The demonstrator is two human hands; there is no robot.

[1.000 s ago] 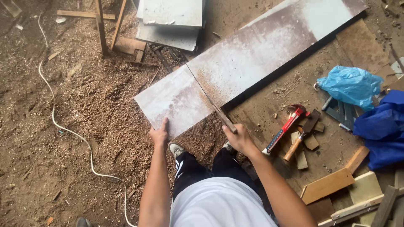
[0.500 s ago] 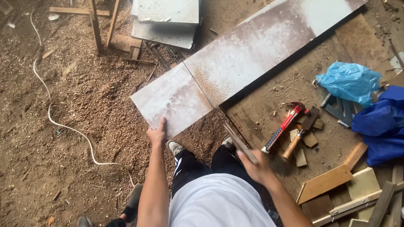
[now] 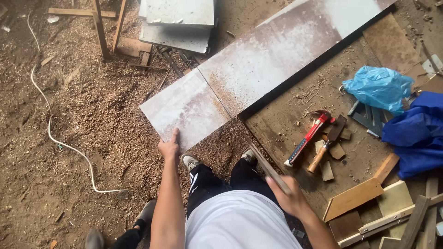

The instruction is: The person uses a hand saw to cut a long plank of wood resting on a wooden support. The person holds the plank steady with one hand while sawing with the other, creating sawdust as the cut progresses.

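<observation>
The left hand (image 3: 169, 148) presses flat on the grey board (image 3: 187, 110) (fingers spread), while the right hand (image 3: 290, 198) keeps its grip closed round a blurred saw (image 3: 267, 167).

We've got a long whitish dusty flat board (image 3: 258, 74) lying diagonally over sawdust, plus a thin blurred hand saw (image 3: 270, 168) tilted beside it.

A second ago the right hand (image 3: 288, 196) held the thin straightedge strip (image 3: 270, 168) laid across the long pale board (image 3: 258, 69), along its cut line. Since then the hand has drawn back toward the person's body, taking the strip off the board; it now sits blurred below the board's near edge, leaving the line uncovered.
</observation>
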